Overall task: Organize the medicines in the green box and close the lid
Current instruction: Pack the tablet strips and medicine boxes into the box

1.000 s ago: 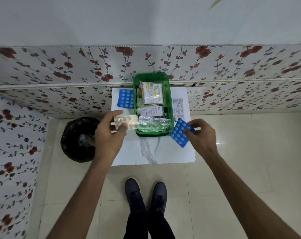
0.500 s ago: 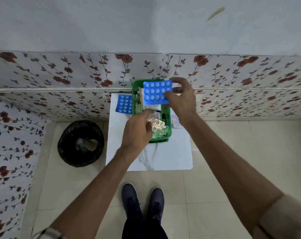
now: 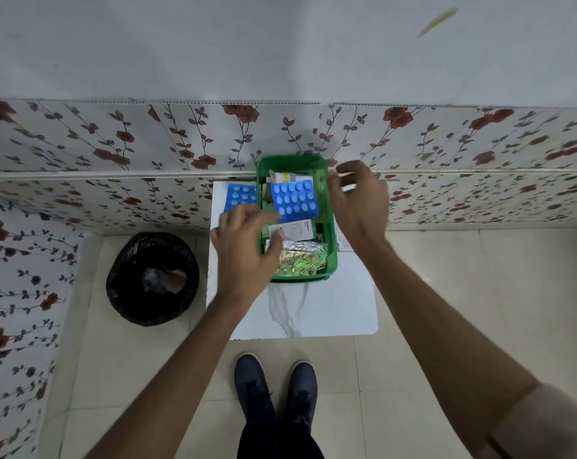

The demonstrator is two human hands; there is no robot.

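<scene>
The fingers [image 3: 234,220] of the left hand [image 3: 244,250] are spread loosely and hold nothing, hovering over the near left rim of the green box [image 3: 331,260]; the fingers [image 3: 338,180] of the right hand [image 3: 360,207] are curled with thumb and forefinger near each other above the far right corner of the box, and whether they pinch anything cannot be told; inside the box a blue blister pack [image 3: 295,202] of white tablets lies on top, tilted, partly over a white carton [image 3: 290,177] with a green and orange band whose print is too small to read; nearer, a white and teal carton [image 3: 295,229] bears a name that is too blurred to make out; at the near end lies a crinkled silver foil strip [image 3: 302,258]; a second blue blister pack [image 3: 242,197] lies on the desk [image 3: 313,313] just left of the box; a printed leaflet [image 3: 341,241] shows at the box's right side, its text unreadable; no lid can be made out; a black-lined bin [image 3: 153,278] stands on the floor left of the desk; two dark shoes [image 3: 275,392] stand below.
</scene>
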